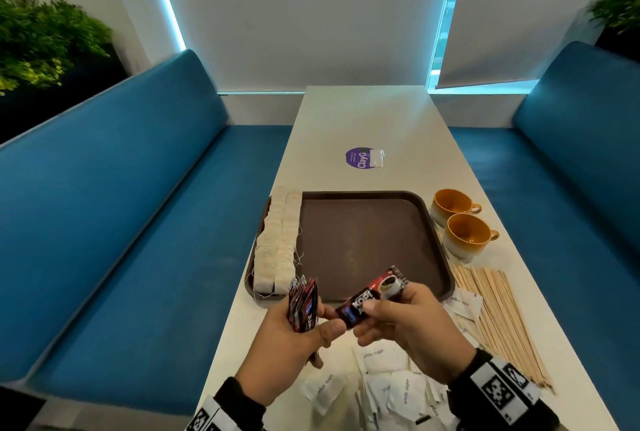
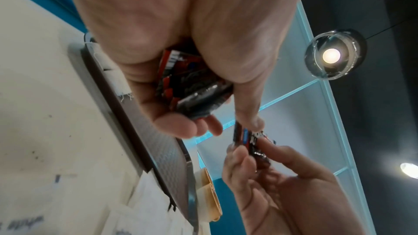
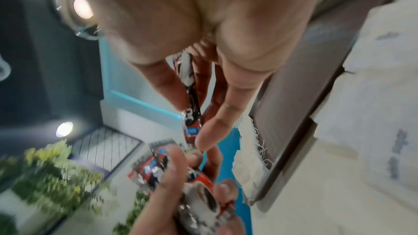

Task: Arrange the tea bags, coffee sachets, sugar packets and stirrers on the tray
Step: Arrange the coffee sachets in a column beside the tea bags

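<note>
Booth with blue seats and a long white bench (image 1: pixel 363 118) down the middle. The brown tray (image 1: pixel 367 240) sits mid-bench, with tea bags (image 1: pixel 277 243) lined up along its left edge. The left hand (image 1: pixel 291 340) has its grip closed around a stack of coffee sachets (image 1: pixel 303 302), and the right hand (image 1: pixel 415 323) pinches a single sachet (image 1: pixel 372 297) just above the tray's near edge. Looks like the coffee step is underway. Next move, I'd guess: lay that sachet flat beside the tea bags. Sugar packets (image 1: pixel 388 385) and stirrers (image 1: pixel 498 319) wait at the bench's near right.
</note>
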